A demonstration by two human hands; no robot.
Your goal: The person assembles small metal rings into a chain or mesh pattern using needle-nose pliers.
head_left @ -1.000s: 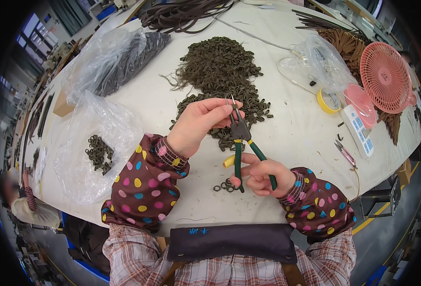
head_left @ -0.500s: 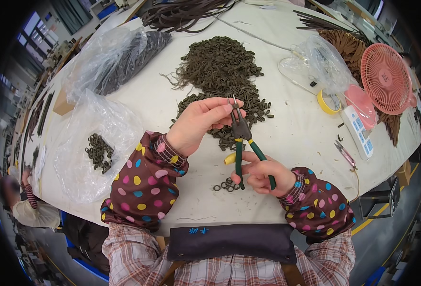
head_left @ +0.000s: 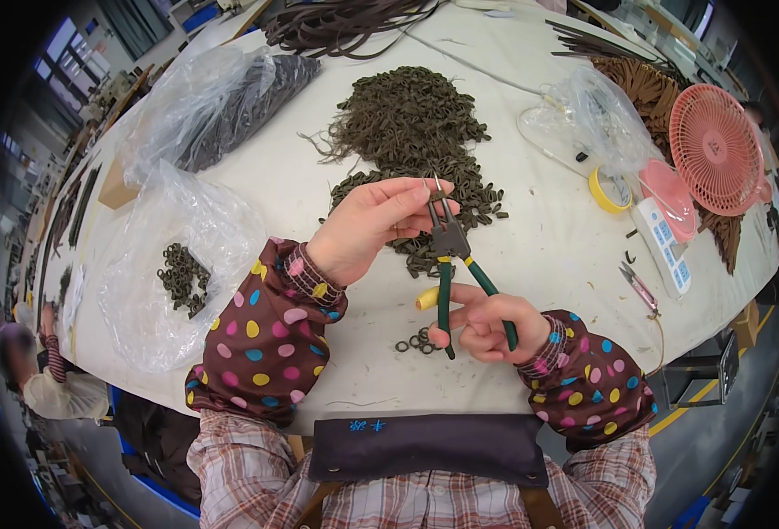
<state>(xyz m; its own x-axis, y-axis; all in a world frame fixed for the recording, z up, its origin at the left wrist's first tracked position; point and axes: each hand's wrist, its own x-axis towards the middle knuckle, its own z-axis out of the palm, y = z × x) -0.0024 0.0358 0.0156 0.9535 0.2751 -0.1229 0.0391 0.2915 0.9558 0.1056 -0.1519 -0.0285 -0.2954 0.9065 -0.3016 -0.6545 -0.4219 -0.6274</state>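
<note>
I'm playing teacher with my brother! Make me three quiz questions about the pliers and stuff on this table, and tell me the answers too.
1. Which hand holds the pliers by their green handles?
2. True or false: those handles are squeezed tight together.
3. What lies on or in the clear plastic bag?
A) the pink snips
B) a clump of dark loops
C) the yellow tape roll

Key:
1. The right hand.
2. False: they are spread apart.
3. B
</note>
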